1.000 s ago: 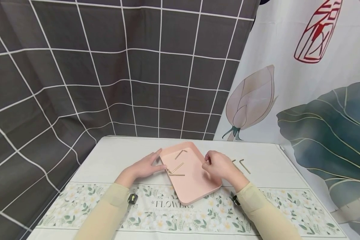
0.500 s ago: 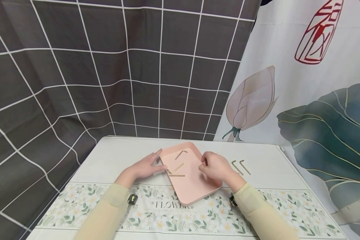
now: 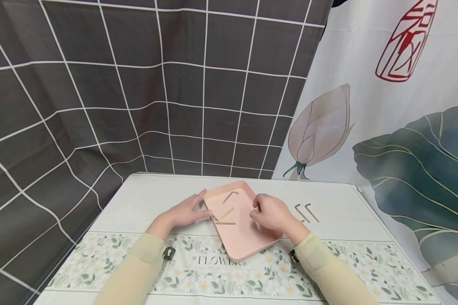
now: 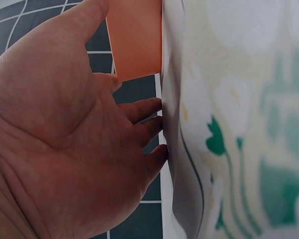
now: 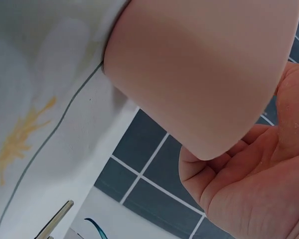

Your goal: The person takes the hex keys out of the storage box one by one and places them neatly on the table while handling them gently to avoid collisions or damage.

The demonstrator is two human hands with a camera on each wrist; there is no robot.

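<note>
In the head view, a shallow, rectangular pink tray (image 3: 244, 241) with rounded corners sits at an angle on the white surface (image 3: 168, 186), its near corner over a band printed with flowers and the word "FLOWER". Inside lie three brass-coloured, L-shaped metal rods (image 3: 226, 223): two close together by the left wall, one nearer the far end. The left hand (image 3: 185, 210) is at the tray's left side with fingers spread apart, thumb and index finger at the rim. The right hand (image 3: 272, 214) is over the tray's right side, its fingers curled; whether they pinch anything is hidden. Right of that hand, two similar brass-coloured rods (image 3: 312, 212) lie side by side on the surface, and part of another shows near the wrist. A dark grey curtain with white grid lines (image 3: 183, 84) hangs behind.

In the left wrist view, the palm shows with the fingers apart, a fingertip touching the tray's corner.

In the right wrist view, the tray's outer wall fills the upper middle and partly covers the bent fingers behind it. What they hold, if anything, cannot be told. The end of a brass-coloured rod shows at the lower left.
</note>
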